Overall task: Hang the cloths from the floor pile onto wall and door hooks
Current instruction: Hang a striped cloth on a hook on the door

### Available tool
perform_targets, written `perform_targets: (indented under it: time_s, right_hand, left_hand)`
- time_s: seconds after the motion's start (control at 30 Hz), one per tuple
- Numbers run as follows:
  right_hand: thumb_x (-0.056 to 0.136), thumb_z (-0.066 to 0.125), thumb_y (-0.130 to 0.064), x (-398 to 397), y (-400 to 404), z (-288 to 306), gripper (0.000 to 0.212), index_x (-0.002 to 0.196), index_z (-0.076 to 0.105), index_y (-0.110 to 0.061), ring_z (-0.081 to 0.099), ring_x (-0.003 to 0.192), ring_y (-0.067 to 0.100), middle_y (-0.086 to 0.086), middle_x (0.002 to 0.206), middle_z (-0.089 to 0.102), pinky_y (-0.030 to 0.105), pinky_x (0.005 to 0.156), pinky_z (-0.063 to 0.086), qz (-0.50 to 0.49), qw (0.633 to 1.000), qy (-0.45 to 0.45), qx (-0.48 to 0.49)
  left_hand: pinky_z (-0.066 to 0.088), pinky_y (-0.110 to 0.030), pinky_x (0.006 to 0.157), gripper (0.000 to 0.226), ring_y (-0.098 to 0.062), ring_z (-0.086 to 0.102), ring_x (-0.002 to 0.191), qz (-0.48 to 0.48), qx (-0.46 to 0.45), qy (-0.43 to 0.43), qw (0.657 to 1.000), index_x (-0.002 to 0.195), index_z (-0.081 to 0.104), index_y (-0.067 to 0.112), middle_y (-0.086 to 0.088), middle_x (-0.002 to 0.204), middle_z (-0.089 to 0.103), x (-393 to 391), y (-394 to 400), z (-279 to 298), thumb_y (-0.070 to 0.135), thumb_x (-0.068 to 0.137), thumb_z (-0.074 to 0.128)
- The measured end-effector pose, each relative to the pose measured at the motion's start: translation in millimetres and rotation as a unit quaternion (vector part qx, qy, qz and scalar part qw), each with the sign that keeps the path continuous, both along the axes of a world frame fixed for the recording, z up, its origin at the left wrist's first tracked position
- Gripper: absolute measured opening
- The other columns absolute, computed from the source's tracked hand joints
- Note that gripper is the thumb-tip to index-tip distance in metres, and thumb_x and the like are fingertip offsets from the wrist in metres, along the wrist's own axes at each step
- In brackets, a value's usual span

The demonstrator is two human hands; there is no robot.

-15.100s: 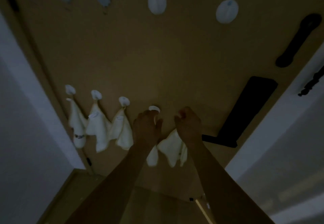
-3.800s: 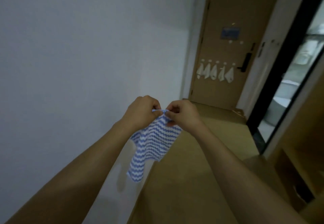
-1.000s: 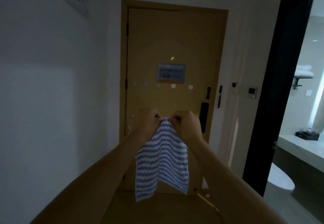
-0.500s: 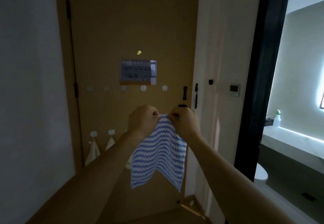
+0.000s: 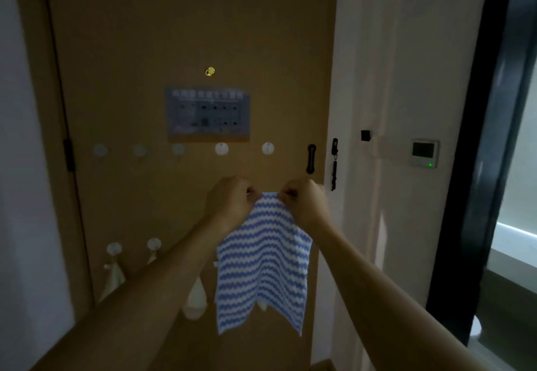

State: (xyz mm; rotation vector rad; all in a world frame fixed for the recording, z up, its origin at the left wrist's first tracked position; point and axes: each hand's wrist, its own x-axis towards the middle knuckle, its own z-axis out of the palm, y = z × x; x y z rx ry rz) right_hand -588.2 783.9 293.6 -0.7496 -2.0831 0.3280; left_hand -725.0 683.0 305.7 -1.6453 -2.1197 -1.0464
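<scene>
now nearer the door (image 5: 145, 36) than half a second ago, both hands (image 5: 266, 200) pinching the striped cloth (image 5: 263, 260) top edge

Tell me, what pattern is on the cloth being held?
Blue and white wavy stripes on the cloth, seen in the head view.

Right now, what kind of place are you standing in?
Probably a hotel room entry: a wooden door with a peephole and posted notice, a wall thermostat, and a bathroom doorway on the right.
</scene>
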Motion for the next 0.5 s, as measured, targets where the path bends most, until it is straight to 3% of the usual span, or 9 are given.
perform_targets:
  time_s: [0.17, 0.3, 0.43, 0.5]
  right_hand:
    - [0.09, 0.059, -0.011, -34.8, 82.1, 13.4, 0.023, 0.071, 0.064, -0.024, 0.055, 0.058, -0.001, -0.018, 0.064, 0.057, 0.013, 0.051, 0.039, 0.035, 0.999, 0.007, -0.011]
    - [0.091, 0.06, -0.011, -59.1, 128.3, 9.8, 0.019, 0.076, 0.07, -0.007, 0.061, 0.064, 0.014, -0.001, 0.071, 0.067, 0.03, 0.059, 0.052, 0.057, 0.998, 0.014, -0.027]
    - [0.093, 0.06, -0.017, -82.8, 172.3, 7.0, 0.018, 0.083, 0.072, -0.007, 0.06, 0.067, 0.013, 0.003, 0.079, 0.069, 0.023, 0.059, 0.049, 0.052, 0.998, -0.001, -0.044]
    - [0.094, 0.06, -0.019, -95.7, 193.4, 6.5, 0.02, 0.084, 0.071, -0.007, 0.062, 0.07, 0.016, 0.004, 0.081, 0.069, 0.027, 0.062, 0.052, 0.042, 0.998, -0.011, -0.049]
  left_hand:
    - [0.053, -0.038, 0.069, 0.024, -0.016, 0.061, 0.074, 0.019, 0.02, 0.006, 1.0, 0.08, 0.068, 0.014, 0.0, 0.082, 0.068, -31.4, 79.3, 7.2, 0.029, 0.095, 0.058]
    - [0.053, -0.037, 0.069, 0.022, -0.017, 0.06, 0.075, 0.033, 0.029, -0.008, 0.999, 0.083, 0.068, 0.011, -0.002, 0.083, 0.068, -55.9, 126.0, 2.8, 0.027, 0.095, 0.058]
    - [0.054, -0.041, 0.07, 0.022, -0.017, 0.061, 0.073, 0.031, 0.035, -0.007, 0.999, 0.082, 0.067, 0.01, -0.002, 0.08, 0.067, -78.7, 168.3, -2.4, 0.024, 0.095, 0.057]
    - [0.054, -0.042, 0.069, 0.023, -0.017, 0.062, 0.072, 0.034, 0.036, -0.006, 0.999, 0.081, 0.067, 0.01, -0.002, 0.079, 0.067, -90.3, 187.7, -4.3, 0.025, 0.095, 0.057]
